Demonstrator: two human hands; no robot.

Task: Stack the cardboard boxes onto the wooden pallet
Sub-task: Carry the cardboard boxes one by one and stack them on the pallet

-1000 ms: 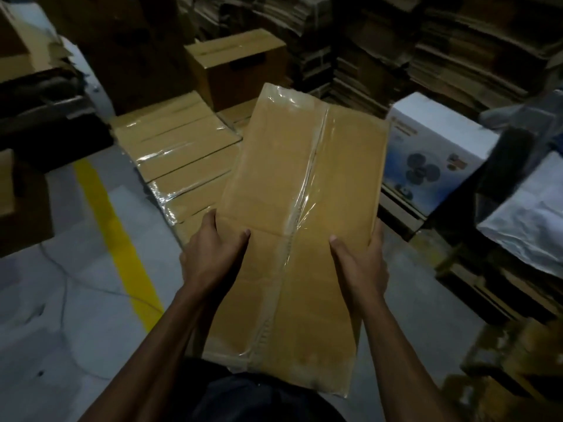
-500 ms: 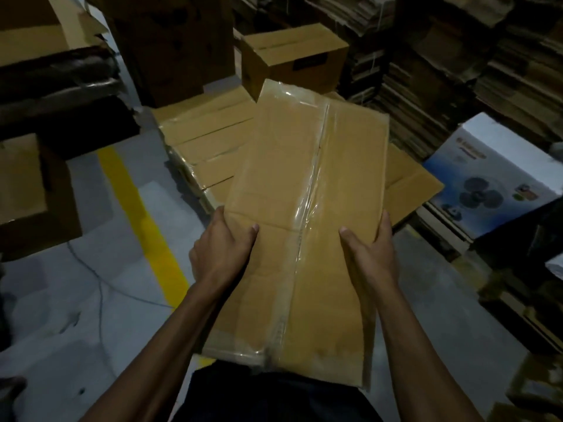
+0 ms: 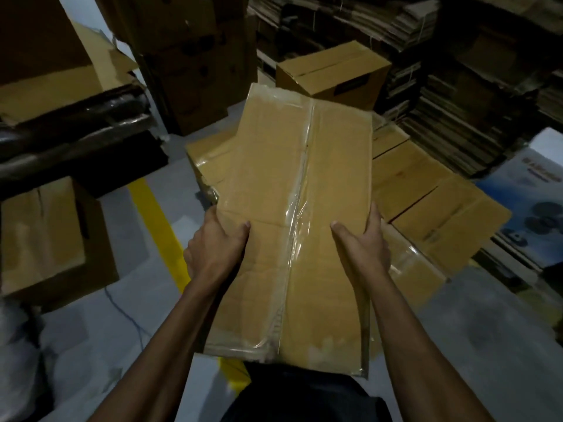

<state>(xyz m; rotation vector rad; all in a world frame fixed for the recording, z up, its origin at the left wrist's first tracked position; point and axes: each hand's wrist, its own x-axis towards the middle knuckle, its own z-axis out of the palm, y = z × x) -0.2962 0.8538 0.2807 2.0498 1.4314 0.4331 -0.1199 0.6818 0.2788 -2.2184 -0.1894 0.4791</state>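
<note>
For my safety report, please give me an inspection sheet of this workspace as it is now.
Surface: grey concrete floor with a yellow line.
Job's things: plastic-wrapped flat cardboard bundle held up; similar bundles lie ahead; pallet not visible.
Clutter: assembled brown box, open carton, printed white box.
Hands: left hand and right hand grip the bundle's sides.
Cables: thin cable on the floor.
Surroundings: stacks of flattened cardboard behind.
</note>
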